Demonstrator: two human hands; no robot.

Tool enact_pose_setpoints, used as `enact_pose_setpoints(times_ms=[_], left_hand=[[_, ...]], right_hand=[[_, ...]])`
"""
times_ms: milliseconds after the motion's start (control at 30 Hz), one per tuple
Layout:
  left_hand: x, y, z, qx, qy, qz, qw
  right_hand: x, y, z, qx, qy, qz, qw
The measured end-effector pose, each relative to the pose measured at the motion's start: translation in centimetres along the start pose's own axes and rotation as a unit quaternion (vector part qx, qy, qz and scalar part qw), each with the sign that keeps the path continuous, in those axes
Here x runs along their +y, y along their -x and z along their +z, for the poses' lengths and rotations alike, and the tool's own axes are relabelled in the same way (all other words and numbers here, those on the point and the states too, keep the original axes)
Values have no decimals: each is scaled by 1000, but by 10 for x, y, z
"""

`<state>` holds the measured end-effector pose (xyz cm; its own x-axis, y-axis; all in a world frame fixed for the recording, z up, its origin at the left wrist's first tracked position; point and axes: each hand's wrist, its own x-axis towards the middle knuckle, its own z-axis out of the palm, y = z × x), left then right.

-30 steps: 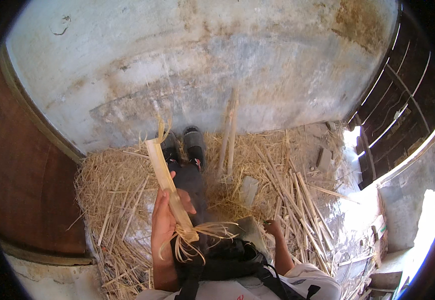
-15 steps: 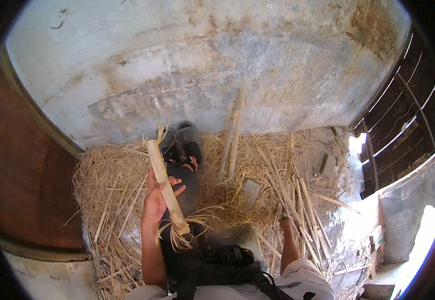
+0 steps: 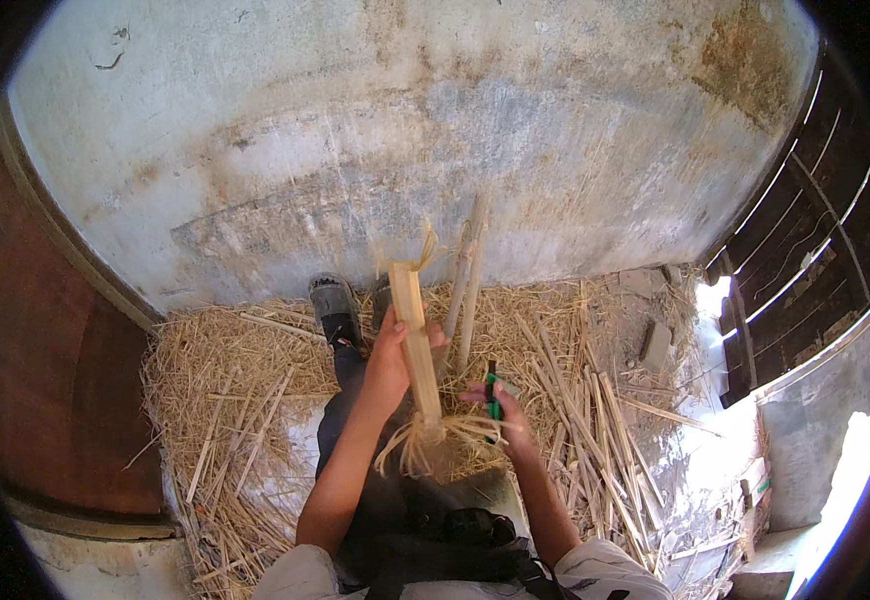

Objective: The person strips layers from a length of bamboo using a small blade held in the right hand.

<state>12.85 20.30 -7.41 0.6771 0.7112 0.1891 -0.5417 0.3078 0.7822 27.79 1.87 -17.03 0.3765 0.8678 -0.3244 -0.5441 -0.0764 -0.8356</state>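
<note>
My left hand point(image 3: 387, 368) is closed around a flat, pale split-bamboo piece point(image 3: 416, 350), held nearly upright over my legs. Thin curled shavings point(image 3: 423, 440) fan out from its lower end, and a few more stick up from its top. In my right hand point(image 3: 515, 425), just right of the bamboo, is a slim green-and-black hand tool point(image 3: 493, 395). Its exact kind is too small to make out. The tool and the bamboo are apart, though loose shavings reach toward my right hand.
Two poles point(image 3: 468, 270) lean on the stained wall point(image 3: 575, 150) ahead. Split sticks point(image 3: 600, 440) lie piled on the right, beside a brick-like block point(image 3: 656, 345). Shavings point(image 3: 225, 350) cover much of the floor. A brown panel point(image 3: 65, 330) stands at left.
My left hand has carried the bamboo piece rightward to the middle. My right hand has come up and inward from beside the stick pile with the green-and-black tool. My legs have shifted.
</note>
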Motion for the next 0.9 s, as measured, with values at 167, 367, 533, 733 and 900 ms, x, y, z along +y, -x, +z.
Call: enact_pose_setpoints(times_ms=[167,367,533,733,900], left_hand=[[-23,-14,-3,45,-49,4,998],[-25,12,-9,61,-138,-14,988],[-28,18,-17,12,-169,-2,986],[-37,14,-24,30,-246,33,968],[-29,13,-16,105,-304,124,939]], right_hand=[[-2,4,23,-95,129,-105,981],[13,11,31,-100,181,-51,977],[21,11,33,-127,177,-44,975],[15,20,47,-86,265,-47,959],[29,23,42,-56,327,-122,936]])
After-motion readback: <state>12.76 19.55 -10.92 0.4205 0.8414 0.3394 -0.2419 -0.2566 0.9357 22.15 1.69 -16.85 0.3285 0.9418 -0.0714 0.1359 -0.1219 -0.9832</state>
